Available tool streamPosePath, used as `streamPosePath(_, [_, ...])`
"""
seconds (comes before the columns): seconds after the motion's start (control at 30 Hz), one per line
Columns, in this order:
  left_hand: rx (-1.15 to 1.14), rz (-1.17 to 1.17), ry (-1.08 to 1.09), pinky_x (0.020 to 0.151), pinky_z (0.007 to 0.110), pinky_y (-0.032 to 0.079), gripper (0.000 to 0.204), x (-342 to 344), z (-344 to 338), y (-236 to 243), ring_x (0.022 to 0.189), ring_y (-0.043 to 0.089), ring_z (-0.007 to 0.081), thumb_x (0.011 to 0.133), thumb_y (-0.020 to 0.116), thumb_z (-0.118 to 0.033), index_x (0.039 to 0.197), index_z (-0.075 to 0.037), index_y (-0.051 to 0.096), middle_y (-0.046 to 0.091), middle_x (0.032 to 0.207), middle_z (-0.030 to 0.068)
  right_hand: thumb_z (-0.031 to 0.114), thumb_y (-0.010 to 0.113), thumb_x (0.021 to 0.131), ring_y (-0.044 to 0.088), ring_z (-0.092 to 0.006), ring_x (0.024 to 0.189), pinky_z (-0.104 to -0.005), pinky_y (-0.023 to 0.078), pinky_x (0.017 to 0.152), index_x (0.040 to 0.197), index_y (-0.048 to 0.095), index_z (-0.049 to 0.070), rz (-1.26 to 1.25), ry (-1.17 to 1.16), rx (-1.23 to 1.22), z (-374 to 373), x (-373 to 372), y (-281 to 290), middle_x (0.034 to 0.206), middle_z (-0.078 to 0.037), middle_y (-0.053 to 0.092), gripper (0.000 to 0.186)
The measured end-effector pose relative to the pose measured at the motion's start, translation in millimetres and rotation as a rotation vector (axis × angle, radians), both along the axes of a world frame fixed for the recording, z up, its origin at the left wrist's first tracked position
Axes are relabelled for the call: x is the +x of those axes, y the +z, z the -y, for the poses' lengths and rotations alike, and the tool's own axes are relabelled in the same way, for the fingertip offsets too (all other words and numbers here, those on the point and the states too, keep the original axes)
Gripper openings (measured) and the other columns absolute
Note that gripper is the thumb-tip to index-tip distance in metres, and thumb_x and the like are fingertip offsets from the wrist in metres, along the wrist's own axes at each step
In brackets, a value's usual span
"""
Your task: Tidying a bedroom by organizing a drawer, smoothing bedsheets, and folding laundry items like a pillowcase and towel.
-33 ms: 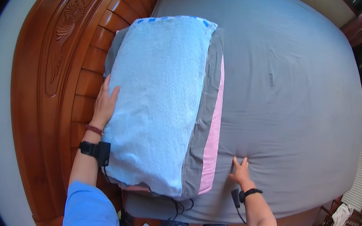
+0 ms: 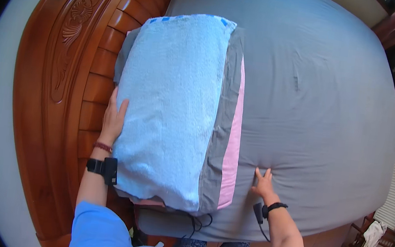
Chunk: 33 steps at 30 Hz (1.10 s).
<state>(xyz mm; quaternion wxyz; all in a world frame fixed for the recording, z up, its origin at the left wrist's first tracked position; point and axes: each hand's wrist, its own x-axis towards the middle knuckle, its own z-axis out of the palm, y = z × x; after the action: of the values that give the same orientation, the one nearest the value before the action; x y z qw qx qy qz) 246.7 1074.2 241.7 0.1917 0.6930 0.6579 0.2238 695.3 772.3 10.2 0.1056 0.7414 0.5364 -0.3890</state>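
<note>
My left hand [image 2: 113, 118] lies flat against the left long edge of the pillow [image 2: 169, 110], fingers extended and together, palm pressed to its side; it grips nothing that I can see, only bears against the towel-covered flank. The pillow rests at the head of the bed, against the carved wooden headboard [image 2: 67, 58], and is topped with a light blue towel [image 2: 167, 85] over a grey and pink case [image 2: 229, 127]. Its long axis runs away from me, from my chest toward the far end of the headboard. My right hand [image 2: 263, 182] is on the grey sheet [image 2: 319, 99] just beside the pillow's right edge, apart from it, fingers spread and pressed down so that the sheet dimples and creases beneath them; it holds nothing. The pillow therefore lies between my two hands: to the right of the left hand, which touches it, and to the left of the right hand, which does not. The left hand is the nearer. Limits of observation: the left palm and thumb are hidden against the pillow; the pillow's near end overhangs dark cords [image 2: 198, 220] whose ends I cannot trace; the underside of the pillow is not visible; the room at the right rim is bent and too small to identify reliably.
</note>
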Motion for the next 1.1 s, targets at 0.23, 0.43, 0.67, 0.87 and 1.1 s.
streamPosePath(0.23, [0.236,-0.12,0.245,0.086,0.04,0.046,0.031,-40.9,121.3,-27.5,0.1,0.059,0.0358,0.095,0.053,-0.025,0.112,0.0,0.06,0.062,0.107,0.0212,0.028,0.081,0.068,0.03,-0.0472,0.134,-0.0438,0.034,0.108,0.145,0.035,0.018,-0.036,-0.091,-0.018,-6.9,7.7,23.6,0.148,-0.032,0.02,0.09])
streamPosePath(0.43, [-0.027,-0.196,0.446,0.08,0.045,0.046,0.021,-47.5,162.1,-35.5,0.094,0.06,0.0412,0.09,0.05,-0.019,0.097,-0.001,0.059,0.062,0.1,0.0241,0.025,0.071,0.079,0.055,-0.0342,0.112,-0.0405,0.045,0.095,0.123,0.056,0.007,-0.258,-0.241,0.342,74.9,28.5,36.7,0.117,-0.02,0.058,0.051])
streamPosePath(0.67, [0.258,-0.622,0.228,0.093,0.049,0.042,0.054,5.7,317.9,-2.4,0.113,0.049,0.0415,0.076,0.07,-0.017,0.123,-0.001,0.049,0.05,0.122,0.0226,0.029,0.064,0.08,0.061,-0.0386,0.097,-0.0454,0.049,0.084,0.108,0.061,0.005,-0.323,-0.214,0.023,336.6,31.5,88.2,0.102,-0.02,0.065,0.037])
streamPosePath(0.87, [-0.336,-0.197,-0.454,0.088,0.04,0.048,0.028,109.9,411.7,-9.9,0.099,0.061,0.032,0.078,0.07,-0.017,0.101,-0.003,0.064,0.065,0.101,0.0153,0.041,0.06,0.089,0.067,-0.0227,0.08,-0.0364,0.056,0.063,0.121,0.057,0.005,-0.48,-0.769,-0.448,527.6,40.5,166.0,0.105,-0.013,0.066,0.047])
streamPosePath(1.1, [-0.553,-0.185,-1.268,0.078,0.038,0.053,0.027,299.3,496.3,-8.3,0.091,0.067,0.0263,0.081,0.069,-0.022,0.102,-0.006,0.063,0.068,0.1,0.0112,0.049,0.044,0.095,0.061,-0.0245,0.1,-0.0401,0.05,0.083,0.123,0.058,0.007,-0.704,-1.387,-0.236,683.8,-56.0,138.9,0.116,-0.01,0.063,0.052])
